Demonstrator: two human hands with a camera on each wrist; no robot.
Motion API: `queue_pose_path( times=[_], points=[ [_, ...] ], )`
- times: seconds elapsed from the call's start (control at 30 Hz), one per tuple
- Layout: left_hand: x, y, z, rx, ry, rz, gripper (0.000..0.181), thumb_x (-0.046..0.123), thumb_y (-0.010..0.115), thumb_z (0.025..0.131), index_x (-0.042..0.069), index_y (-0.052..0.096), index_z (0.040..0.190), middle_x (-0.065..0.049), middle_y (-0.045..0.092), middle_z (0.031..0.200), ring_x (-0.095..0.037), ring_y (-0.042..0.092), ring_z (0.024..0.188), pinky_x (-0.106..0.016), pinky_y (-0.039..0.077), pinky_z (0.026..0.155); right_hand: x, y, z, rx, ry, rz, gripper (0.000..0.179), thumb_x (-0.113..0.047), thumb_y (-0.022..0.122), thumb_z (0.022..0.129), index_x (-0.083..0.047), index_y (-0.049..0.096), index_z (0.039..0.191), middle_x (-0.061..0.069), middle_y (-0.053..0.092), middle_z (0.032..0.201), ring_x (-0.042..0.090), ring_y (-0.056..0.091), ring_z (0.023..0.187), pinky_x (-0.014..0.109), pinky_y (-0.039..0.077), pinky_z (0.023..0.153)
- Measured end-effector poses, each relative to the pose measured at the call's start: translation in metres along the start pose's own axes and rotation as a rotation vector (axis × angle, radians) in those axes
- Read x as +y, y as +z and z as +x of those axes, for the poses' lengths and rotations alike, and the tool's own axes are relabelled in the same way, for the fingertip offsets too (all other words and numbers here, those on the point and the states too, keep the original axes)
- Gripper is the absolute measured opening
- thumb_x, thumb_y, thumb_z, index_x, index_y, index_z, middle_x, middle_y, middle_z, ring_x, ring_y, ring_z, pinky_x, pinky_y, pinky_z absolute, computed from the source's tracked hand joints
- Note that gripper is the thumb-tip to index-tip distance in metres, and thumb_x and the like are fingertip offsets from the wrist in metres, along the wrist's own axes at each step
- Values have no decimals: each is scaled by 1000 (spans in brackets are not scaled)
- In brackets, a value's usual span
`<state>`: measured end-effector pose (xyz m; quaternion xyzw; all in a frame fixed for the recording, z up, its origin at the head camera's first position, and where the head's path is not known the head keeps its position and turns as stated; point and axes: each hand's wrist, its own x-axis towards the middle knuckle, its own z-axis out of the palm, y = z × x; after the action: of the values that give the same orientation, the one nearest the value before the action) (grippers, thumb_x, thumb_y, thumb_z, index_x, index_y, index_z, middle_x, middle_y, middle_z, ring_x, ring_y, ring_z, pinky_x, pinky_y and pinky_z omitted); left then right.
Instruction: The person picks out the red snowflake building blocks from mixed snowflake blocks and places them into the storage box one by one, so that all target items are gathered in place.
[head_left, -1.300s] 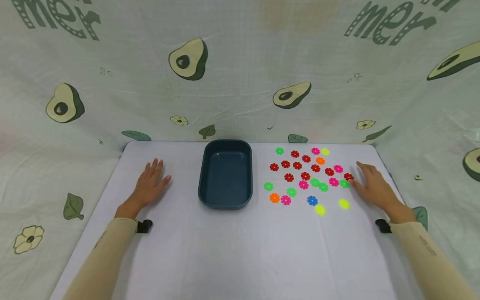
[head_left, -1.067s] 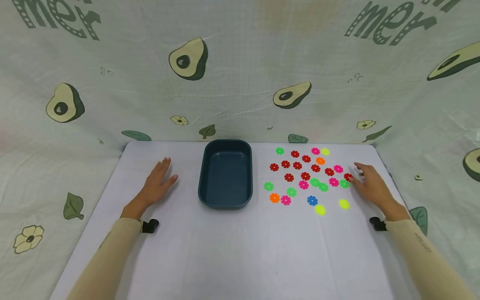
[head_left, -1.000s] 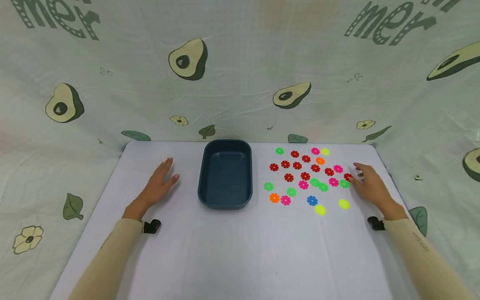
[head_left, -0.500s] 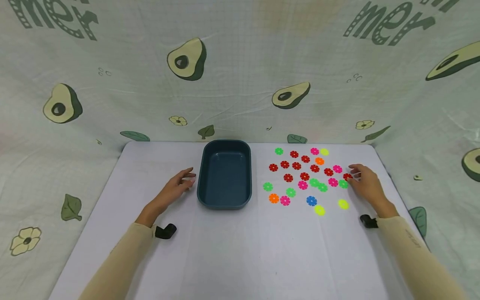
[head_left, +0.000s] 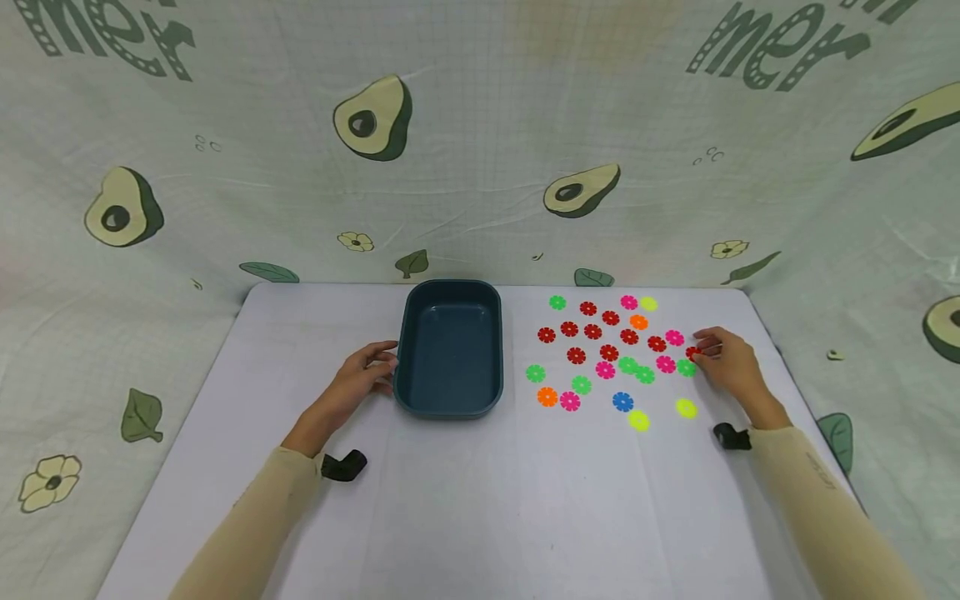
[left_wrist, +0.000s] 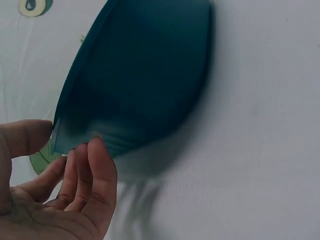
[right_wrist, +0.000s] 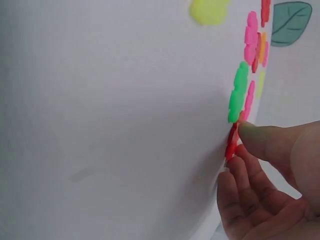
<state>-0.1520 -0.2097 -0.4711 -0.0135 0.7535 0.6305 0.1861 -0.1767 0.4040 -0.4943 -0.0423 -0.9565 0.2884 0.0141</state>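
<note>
A dark teal rectangular tray (head_left: pixel 448 408) lies at the back middle of the white table. Beside its left wall is my left hand (head_left: pixel 348 387). In the left wrist view the thumb tip meets the tray's rim (left_wrist: pixel 75 75), with loosely bent fingers (left_wrist: pixel 102 165) at the outer wall. My right hand (head_left: pixel 733 371) is at the right end of a spread of flat, notched plastic discs. It pinches a red notched disc (right_wrist: pixel 231 145) between thumb and fingers, partly hidden by them. A green disc (head_left: pixel 686 367) lies right by the thumb.
Several red, pink, green, orange and yellow discs lie right of the tray, with one blue disc (head_left: pixel 622 402) near the front. Two green discs (head_left: pixel 636 369) overlap. An avocado-print cloth (head_left: pixel 480 167) hangs behind the table (head_left: pixel 480 517).
My left hand has moved right across the table to the tray's left side. The right hand has shifted slightly left, its fingers drawing together at the red disc.
</note>
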Motion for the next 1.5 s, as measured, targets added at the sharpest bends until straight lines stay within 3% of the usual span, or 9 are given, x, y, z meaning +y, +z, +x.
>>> queue_pose_path(
  times=[0.17,0.33,0.57,0.77,0.93,1.23,1.5],
  points=[
    [2,2,0,12,-10,-17,53,12,54,111,-4,37,159,-16,51,128,-11,62,90,-29,57,81,3,-3,4,-42,16,13,36,5,71,96,15,59,129,37,61,118,54,62,108,66,50,96],
    [5,3,1,29,-23,-22,54,9,56,109,-3,39,158,-12,51,124,-9,60,89,-29,57,79,5,-5,8,-86,89,42,37,2,71,97,14,59,130,37,60,120,52,59,111,61,52,95],
    [7,3,4,44,-31,-15,53,4,59,107,-2,42,156,-10,52,119,-11,59,85,-29,57,73,3,-10,6,-82,140,61,39,-4,72,98,13,60,132,36,58,122,51,58,112,51,52,88],
    [11,2,5,37,-30,-15,53,3,60,106,-3,44,155,-10,52,118,-11,59,84,-28,57,72,1,-15,2,-66,170,76,37,-1,70,100,12,60,133,34,59,121,49,57,111,27,49,74],
    [13,3,4,31,-29,-20,53,2,61,106,-2,44,155,-10,53,118,-11,60,85,-29,58,72,-5,-18,-2,-30,142,76,34,2,70,98,11,63,130,30,61,116,46,60,107,12,44,64],
    [13,1,5,31,-39,-16,54,1,62,105,-3,43,156,-10,54,118,-12,60,85,-28,57,71,-50,-17,-7,23,57,112,34,2,71,99,11,62,131,31,60,119,48,60,109,3,39,65],
    [14,2,6,48,-61,-6,55,1,63,105,-1,44,156,-11,55,121,-12,61,87,-30,58,73,-103,0,-13,-33,-65,180,31,4,72,97,9,65,126,28,64,115,43,63,104,4,44,69]
  ],
)
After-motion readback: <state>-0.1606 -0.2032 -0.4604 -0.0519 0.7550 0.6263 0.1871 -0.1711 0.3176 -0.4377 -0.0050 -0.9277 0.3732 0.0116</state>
